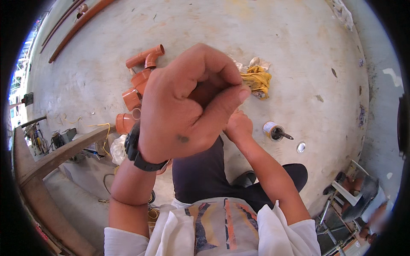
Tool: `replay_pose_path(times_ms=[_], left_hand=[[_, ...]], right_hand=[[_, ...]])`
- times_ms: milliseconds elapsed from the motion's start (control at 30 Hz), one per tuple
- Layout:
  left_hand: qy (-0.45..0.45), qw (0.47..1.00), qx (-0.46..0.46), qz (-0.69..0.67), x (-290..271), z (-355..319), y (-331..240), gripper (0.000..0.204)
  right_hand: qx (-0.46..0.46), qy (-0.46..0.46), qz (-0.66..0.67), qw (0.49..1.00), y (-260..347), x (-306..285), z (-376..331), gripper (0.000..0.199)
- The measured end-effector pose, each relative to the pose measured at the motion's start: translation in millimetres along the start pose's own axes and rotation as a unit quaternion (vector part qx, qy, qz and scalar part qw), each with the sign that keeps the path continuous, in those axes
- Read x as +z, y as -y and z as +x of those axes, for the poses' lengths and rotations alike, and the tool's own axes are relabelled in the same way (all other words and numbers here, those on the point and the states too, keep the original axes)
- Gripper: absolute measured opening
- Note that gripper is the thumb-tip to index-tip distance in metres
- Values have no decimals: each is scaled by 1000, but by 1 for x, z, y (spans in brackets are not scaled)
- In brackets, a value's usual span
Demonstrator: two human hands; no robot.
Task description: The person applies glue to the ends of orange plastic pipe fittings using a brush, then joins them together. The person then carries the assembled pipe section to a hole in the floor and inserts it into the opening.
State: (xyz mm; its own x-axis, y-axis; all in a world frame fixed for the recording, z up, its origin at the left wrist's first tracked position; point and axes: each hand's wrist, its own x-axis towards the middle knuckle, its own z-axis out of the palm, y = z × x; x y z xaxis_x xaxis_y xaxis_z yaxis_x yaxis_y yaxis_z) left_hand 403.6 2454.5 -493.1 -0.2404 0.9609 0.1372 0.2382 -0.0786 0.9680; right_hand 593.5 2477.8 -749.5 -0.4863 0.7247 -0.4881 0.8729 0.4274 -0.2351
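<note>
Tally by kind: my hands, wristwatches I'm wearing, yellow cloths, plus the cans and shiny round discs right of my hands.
Left hand and right hand: 2
Black wristwatch: 1
Yellow cloth: 1
Can: 1
Shiny round disc: 1
Total: 6

Bright daylight, glare at far left, fisheye-bent edges, black corners

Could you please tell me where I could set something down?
The floor between the yellow cloth and the wall at right is bare, bar scattered leaves. It is crowded left of the left hand, with orange pipe fittings; the tin and brush stand right of the right hand.
</note>
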Motion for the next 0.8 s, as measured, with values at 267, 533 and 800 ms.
replay_pose_path(times_ms=[267, 533, 800], left_hand=[[-6, 998, -16, -61, 3, 15, 5, 14], [-33, 995, -49, -76, -12, 19, 5, 16], [-52, 993, -54, -92, -7, 14, 12, 17]], right_hand=[[20, -16, 43, 999, 4, 1, -5, 47], [11, -35, 37, 999, 8, 4, -1, 55], [14, 0, 66, 998, 16, -19, -11, 39]])
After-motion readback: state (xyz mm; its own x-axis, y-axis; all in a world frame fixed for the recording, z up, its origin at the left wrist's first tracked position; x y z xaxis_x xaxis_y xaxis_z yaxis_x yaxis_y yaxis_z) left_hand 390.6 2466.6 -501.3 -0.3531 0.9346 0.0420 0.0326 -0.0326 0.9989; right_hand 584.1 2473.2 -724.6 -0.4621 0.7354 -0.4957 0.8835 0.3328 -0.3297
